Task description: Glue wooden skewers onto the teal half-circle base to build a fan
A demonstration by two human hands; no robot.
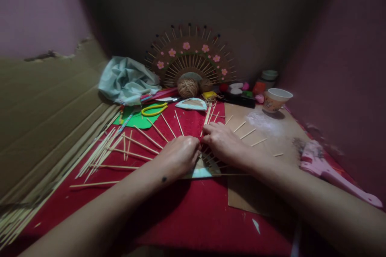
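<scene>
My left hand (181,153) and my right hand (221,140) meet over the middle of a half-round fan of thin wooden sticks (149,137). Both hands are closed, fingertips close together; what they pinch is too small and hidden to make out. Below them lies the fan's half-round base (202,173), pale blue along its lower edge and partly covered by my left hand. The sticks spread outward from it on both sides. Just beyond my right fingers, a few sticks (208,114) stand close together.
A finished-looking flowered fan (188,48) leans at the back behind a twine ball (187,87). Yellow-handled scissors (154,109) lie on green paper (137,118). Loose sticks (98,154) are at left. A paper cup (276,100) and pink glue gun (334,172) stand at right.
</scene>
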